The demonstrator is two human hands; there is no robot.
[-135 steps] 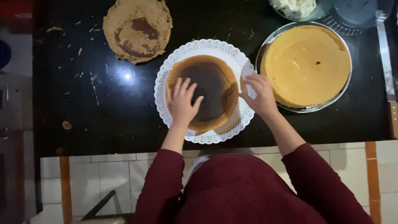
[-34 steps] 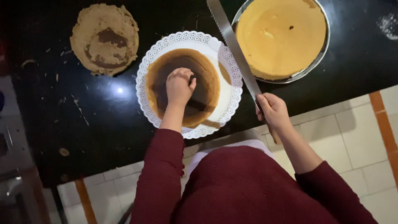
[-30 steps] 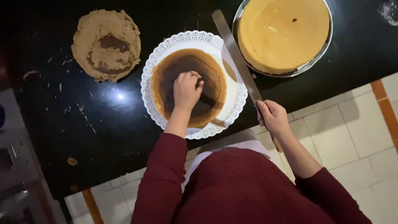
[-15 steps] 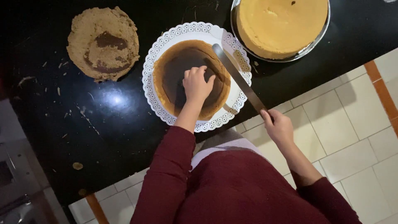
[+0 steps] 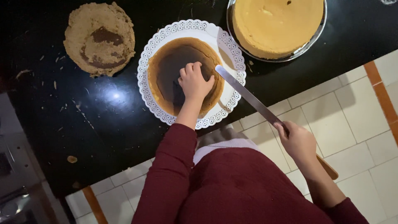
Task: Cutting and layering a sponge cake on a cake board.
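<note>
Black countertop, crumbs scattered, tiled floor below. Left hand [image 5: 195, 83] lies flat, fingers together, on the dark-topped cake layer [image 5: 182, 79], pinning it to the lacy white cake board [image 5: 159, 45]. Right hand [image 5: 299, 143] is wrapped tight round the long knife [image 5: 248, 96], blade tip at the layer's edge (level, side-on). 2 more rounds nearby: trimmed crust [image 5: 99, 39], yellow cake in its tin [image 5: 275, 25].
</note>
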